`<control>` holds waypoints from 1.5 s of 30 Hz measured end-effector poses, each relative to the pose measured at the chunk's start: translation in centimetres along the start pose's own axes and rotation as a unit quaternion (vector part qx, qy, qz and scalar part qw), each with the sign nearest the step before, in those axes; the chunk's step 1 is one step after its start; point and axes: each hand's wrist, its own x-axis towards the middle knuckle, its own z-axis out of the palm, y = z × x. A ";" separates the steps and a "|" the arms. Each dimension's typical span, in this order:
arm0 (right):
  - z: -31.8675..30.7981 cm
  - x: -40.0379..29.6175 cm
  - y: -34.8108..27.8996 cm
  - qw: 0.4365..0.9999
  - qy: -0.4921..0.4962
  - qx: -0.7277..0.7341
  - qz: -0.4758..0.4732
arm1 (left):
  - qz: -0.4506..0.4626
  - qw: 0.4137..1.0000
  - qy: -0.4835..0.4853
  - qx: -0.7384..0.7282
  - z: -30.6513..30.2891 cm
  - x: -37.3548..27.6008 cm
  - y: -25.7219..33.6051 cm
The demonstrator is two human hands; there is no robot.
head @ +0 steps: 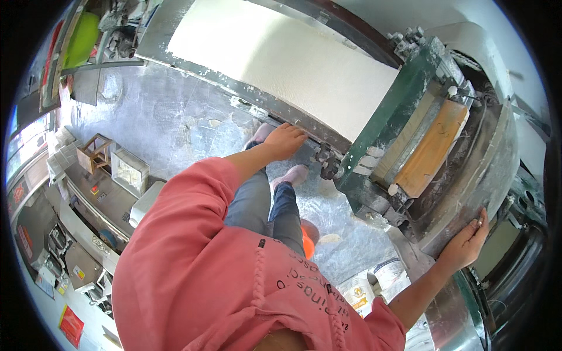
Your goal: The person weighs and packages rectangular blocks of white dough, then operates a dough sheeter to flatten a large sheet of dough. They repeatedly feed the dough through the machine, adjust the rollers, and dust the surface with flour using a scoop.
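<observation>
A wide sheet of pale dough (281,52) lies along the metal bed of a dough sheeter, reaching to its green roller housing (395,105). My left hand (286,141) is at the bed's near side edge (246,85), palm down with fingers bent; whether it grips the edge is hidden. To the right, my right hand (463,243) holds the near rim of a curved metal tray (474,175) behind the rollers. Inside the housing, an orange-brown board (432,149) slants beside a metal roller (415,140). White powder coats much of the machine.
Printed sacks (390,276) stand on the floor by the machine, and an orange object (308,243) is near my legs. A wooden stool (94,153) and a pale plastic crate (130,172) sit at left. Black machine parts (518,263) lie beyond my right hand.
</observation>
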 end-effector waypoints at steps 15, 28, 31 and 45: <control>-0.3 0.0 0.4 1.000 -0.014 0.005 0.022 | -0.278 0.932 0.229 0.040 -7.0 7.7 -12.4; -0.7 0.5 -0.6 0.998 -0.024 0.050 0.029 | -0.238 0.955 0.168 0.056 -8.8 4.3 -9.6; -0.7 0.3 -0.4 0.998 -0.016 0.041 0.036 | -0.202 0.938 0.281 0.001 -10.0 2.1 -7.3; -12.8 -22.8 4.8 0.907 -0.198 0.372 0.027 | 0.291 0.936 0.167 -0.108 -15.6 -11.0 37.1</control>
